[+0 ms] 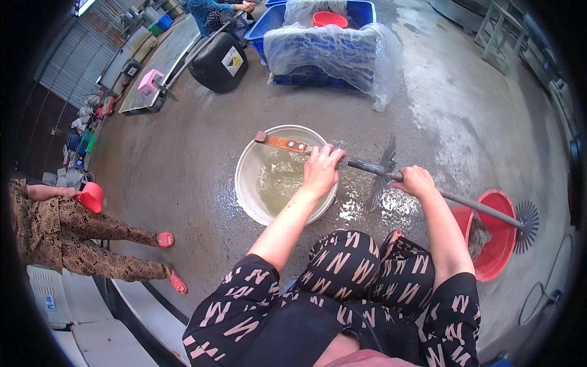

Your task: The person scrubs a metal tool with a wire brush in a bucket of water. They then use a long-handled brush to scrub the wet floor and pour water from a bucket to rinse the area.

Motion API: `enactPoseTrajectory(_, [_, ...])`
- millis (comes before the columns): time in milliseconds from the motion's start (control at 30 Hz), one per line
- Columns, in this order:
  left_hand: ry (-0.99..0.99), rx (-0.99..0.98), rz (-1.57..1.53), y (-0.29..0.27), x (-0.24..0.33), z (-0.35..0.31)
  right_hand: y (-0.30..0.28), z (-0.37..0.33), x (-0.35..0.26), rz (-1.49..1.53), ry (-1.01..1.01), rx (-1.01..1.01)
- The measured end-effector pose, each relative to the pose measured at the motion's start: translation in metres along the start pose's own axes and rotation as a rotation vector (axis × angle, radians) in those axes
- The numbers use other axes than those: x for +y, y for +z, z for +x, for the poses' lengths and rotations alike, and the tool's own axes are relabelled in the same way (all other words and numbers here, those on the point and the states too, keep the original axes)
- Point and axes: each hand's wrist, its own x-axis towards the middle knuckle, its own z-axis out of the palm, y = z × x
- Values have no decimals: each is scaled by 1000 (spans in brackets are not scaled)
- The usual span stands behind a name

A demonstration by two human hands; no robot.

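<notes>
A long grey rod [364,166] lies slanted across in front of me, with a flat orange-brown bar [285,143] at its left end. Around the rod sit toothed dark discs: one disc [387,158] between my hands, another disc [527,227] at the far right end. My left hand [323,171] is closed around the rod beside the bar, above the rim of a white round tub [246,189] with cloudy greenish water. My right hand [417,181] grips the rod just right of the middle disc. Under its right part stands a red tub [504,248] holding a grey fibrous clump [479,236].
At the back stand a blue crate [367,12] draped with netting [324,55], a red bowl [330,19] and a black jerrycan [219,62]. A standing person [73,229] at left holds a red scoop [91,197]. A pink stool [150,81] is farther back. The concrete floor is wet.
</notes>
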Motion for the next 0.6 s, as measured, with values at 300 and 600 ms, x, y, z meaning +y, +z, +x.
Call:
enactPoseTrajectory(300, [-145, -59, -61, -10, 1, -2, 9, -23, -1, 34, -72, 124])
enactPoseTrajectory(600, [-208, 9, -16, -5, 8, 3, 10, -25, 4, 95, -105, 76])
